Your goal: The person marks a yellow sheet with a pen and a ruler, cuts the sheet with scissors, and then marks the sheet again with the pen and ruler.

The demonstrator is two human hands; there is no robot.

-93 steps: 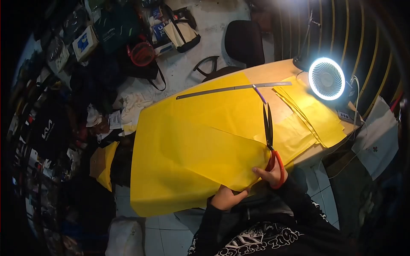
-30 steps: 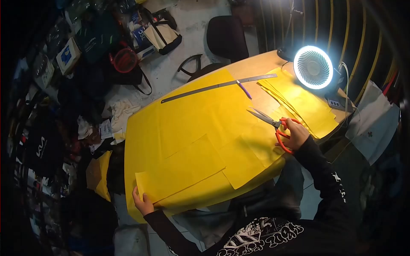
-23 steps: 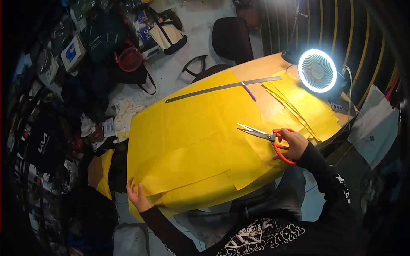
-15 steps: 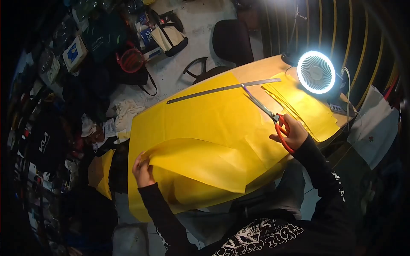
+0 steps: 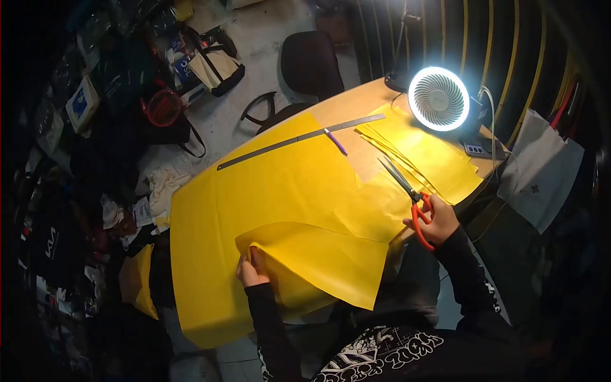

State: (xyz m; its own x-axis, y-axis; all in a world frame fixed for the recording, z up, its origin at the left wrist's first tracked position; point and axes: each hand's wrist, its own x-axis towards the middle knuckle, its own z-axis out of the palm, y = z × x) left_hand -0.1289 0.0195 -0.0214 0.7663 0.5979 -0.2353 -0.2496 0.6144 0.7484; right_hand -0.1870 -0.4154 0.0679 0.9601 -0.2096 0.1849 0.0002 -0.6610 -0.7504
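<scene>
My right hand (image 5: 440, 221) is closed around the red handles of a pair of scissors (image 5: 420, 219), the dark blades pointing up and left, slightly parted, above the table. At the near side, my left hand (image 5: 253, 268) pinches the left edge of a lifted yellow sheet (image 5: 331, 258); some of its fingers are hidden by the fold. That piece curls over a larger yellow sheet (image 5: 210, 254), which covers much of the table and drapes over its front edge. A long metal ruler (image 5: 299, 139) lies across the large sheet, with a purple pen (image 5: 336, 142) beside it.
A stack of yellow sheets (image 5: 439, 153) lies at the table's right end. Behind it stands a lit ring-shaped fan (image 5: 438, 99) with a cable. A dark chair (image 5: 310, 63) is beyond the far edge. White bags (image 5: 541, 169) hang at the right; clutter fills the left.
My left hand has moved right, drawing the lifted sheet with it. The scissors have shifted towards me, apart from the pen that was overlapped by their tips. The whole view has shifted slightly.
</scene>
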